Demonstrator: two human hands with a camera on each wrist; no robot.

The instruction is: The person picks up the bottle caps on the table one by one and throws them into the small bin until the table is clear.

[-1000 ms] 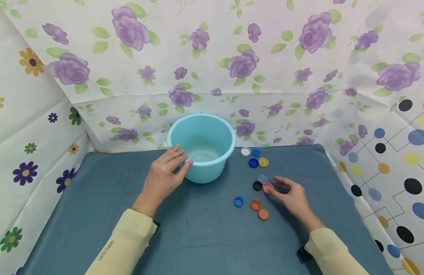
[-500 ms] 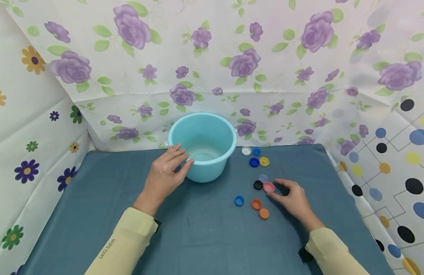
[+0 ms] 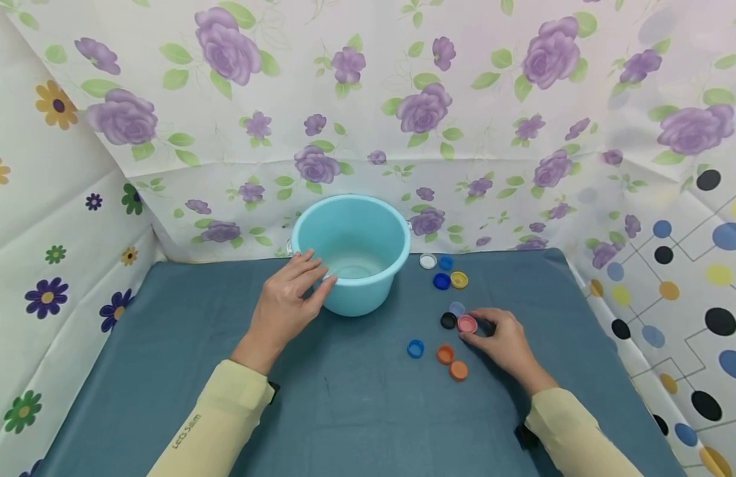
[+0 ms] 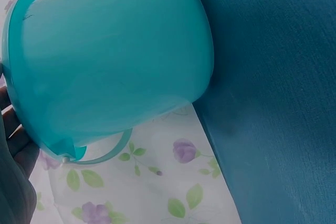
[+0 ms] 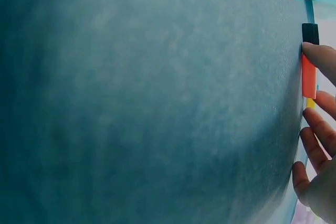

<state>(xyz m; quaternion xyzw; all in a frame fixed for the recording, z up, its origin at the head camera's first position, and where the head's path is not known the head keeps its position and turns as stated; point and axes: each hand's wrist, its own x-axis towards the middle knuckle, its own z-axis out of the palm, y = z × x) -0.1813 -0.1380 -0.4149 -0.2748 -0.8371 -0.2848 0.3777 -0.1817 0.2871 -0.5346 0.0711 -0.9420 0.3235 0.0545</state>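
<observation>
My right hand [image 3: 503, 339] has its thumb and index finger on opposite sides of a pink bottle cap [image 3: 467, 324], pinching it on the cloth. In the right wrist view the cap [image 5: 309, 77] appears edge-on between thumb and fingertip, the other fingers spread below. A black cap [image 3: 448, 320] and a pale blue cap [image 3: 456, 309] lie right beside it. At the near left rim of a light blue bucket [image 3: 368, 298], my left hand [image 3: 287, 301] rests with relaxed, fairly straight fingers; the left wrist view shows those fingers against the rim of the bucket [image 4: 115, 61].
White [image 3: 428, 262], blue [image 3: 446, 262], dark blue [image 3: 442, 281] and yellow caps [image 3: 459, 279] lie right of the bucket. Nearer are a blue cap [image 3: 415, 348] and two orange caps [image 3: 445, 354]. Flowered sheeting [image 3: 368, 99] rises behind the blue-grey cloth [image 3: 356, 411].
My right thumb and index finger have closed in on the pink cap, the hand shifting slightly left. My left hand and the bucket stay where they were.
</observation>
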